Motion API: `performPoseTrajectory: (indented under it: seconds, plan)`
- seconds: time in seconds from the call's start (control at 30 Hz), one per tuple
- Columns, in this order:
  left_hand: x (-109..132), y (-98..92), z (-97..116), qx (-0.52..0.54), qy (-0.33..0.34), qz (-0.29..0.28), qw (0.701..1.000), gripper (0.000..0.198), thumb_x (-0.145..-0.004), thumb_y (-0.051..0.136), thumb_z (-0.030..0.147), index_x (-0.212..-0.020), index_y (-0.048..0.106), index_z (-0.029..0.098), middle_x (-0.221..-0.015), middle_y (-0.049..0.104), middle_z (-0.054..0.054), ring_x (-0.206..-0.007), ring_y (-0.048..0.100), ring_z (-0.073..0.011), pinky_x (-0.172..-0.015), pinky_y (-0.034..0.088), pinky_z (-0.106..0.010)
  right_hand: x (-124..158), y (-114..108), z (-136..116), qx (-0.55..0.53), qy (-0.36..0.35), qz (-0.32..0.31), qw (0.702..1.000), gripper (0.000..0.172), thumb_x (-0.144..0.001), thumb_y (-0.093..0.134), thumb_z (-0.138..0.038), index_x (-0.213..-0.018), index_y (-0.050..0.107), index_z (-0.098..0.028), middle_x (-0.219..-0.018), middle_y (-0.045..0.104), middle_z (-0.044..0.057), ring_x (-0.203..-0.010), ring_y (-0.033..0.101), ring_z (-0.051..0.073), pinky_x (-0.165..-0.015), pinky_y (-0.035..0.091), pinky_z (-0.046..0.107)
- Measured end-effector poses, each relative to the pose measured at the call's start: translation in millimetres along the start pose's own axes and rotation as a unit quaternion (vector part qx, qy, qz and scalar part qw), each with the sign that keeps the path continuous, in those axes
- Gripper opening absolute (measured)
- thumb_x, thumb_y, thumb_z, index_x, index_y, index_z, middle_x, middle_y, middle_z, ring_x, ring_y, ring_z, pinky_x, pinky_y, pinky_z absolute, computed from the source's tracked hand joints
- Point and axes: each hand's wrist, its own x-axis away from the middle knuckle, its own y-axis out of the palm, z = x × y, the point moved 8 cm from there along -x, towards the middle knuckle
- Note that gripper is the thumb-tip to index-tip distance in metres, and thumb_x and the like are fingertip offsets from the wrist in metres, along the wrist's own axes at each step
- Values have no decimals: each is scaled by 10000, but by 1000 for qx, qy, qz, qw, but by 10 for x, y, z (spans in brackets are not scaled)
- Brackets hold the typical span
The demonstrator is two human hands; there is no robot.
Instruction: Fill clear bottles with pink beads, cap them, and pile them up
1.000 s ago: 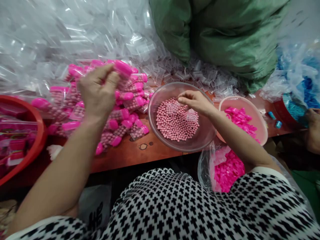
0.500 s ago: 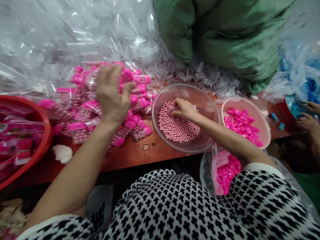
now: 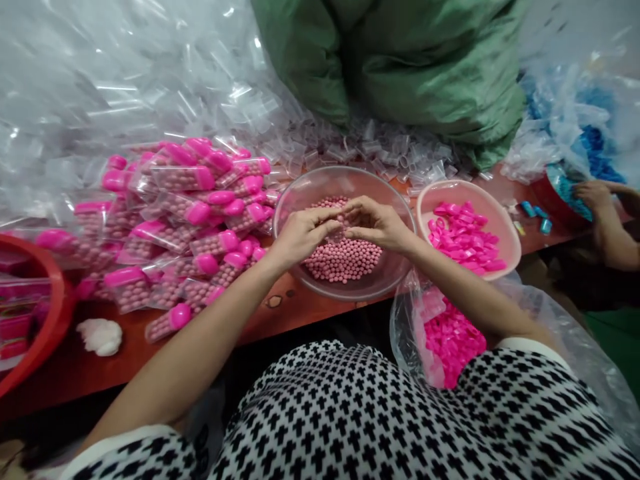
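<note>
Pink beads (image 3: 345,257) lie in a clear bowl (image 3: 320,183) on the table (image 3: 300,310), right of a pile of filled pink-capped tubes (image 3: 185,220). Over the beads the left hand (image 3: 300,233) and right hand (image 3: 377,223) meet, fingers pinched together; what they grip is hidden. Further right sits a bowl of pink caps (image 3: 467,237).

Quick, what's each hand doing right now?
Left hand: over the bowl, fingers pinched; what it holds cannot be told.
Right hand: the same, fingertips meeting the left's.

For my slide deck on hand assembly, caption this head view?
Both hands, left hand and right hand, meet over a clear bowl of pink beads.
</note>
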Motion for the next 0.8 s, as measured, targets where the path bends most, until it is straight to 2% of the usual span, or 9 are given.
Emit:
performPoseTrajectory:
  seconds: [0.13,0.3,0.4,0.5,0.6,0.7,0.77,0.8]
  plan:
    - [-10,80,-77,28,-40,-26,998,447,-797,735,542,-1065,806,193,-1074,769,-97,-808,730,-239,-698,621,-347,74,-45,3,84,-37,-4,996,276,-829,762,-419,-1007,664,-234,-971,687,9,-838,646,142,-781,515,267]
    - [-45,120,-54,4,-28,-39,999,444,-747,794,529,-1054,817,211,-1053,781,-96,-859,733,-240,-776,616,-343,122,-28,33,92,-54,-16,994,262,-873,683,-343,-1102,614,-238,-977,699,4,-856,666,142,-797,507,274]
    - [-43,167,-61,-9,-40,-53,998,466,-708,829,529,-1052,814,214,-1046,788,-88,-881,739,-262,-820,614,-374,141,-26,74,129,-46,-31,990,174,-870,685,-289,-1010,608,-221,-921,706,0,-819,650,138,-784,494,272]
    - [-52,137,-66,-55,-44,-27,997,412,-695,833,539,-982,824,244,-1040,798,-72,-986,736,-294,-964,574,-416,149,-16,154,158,-13,-40,987,110,-900,672,-288,-913,590,-215,-920,711,5,-805,638,131,-784,491,266]
    - [-62,120,-120,-64,-78,-24,995,380,-666,851,523,-953,820,276,-1053,804,-39,-1030,734,-307,-1034,544,-453,176,16,180,167,4,-22,986,134,-906,692,-307,-917,590,-221,-938,714,-5,-820,630,126,-802,491,258]
    - [-51,83,-145,-63,-111,-12,992,375,-654,861,510,-943,811,276,-1060,804,-20,-1044,728,-315,-1048,540,-486,270,23,134,176,10,11,984,185,-892,725,-349,-899,588,-225,-852,695,-24,-766,607,122,-754,485,250]
    - [-32,32,-137,-56,-129,18,990,407,-638,874,518,-947,802,262,-1036,805,-18,-1016,728,-308,-1029,559,-491,366,-43,99,185,16,2,983,238,-855,764,-398,-902,606,-227,-806,689,-31,-727,601,124,-725,483,258]
    - [-20,18,-135,-43,-141,31,989,428,-628,885,520,-951,796,253,-1015,806,-18,-987,732,-297,-1008,577,-484,415,-147,92,193,21,2,981,261,-839,777,-422,-930,626,-230,-814,699,-27,-724,607,130,-723,486,267]
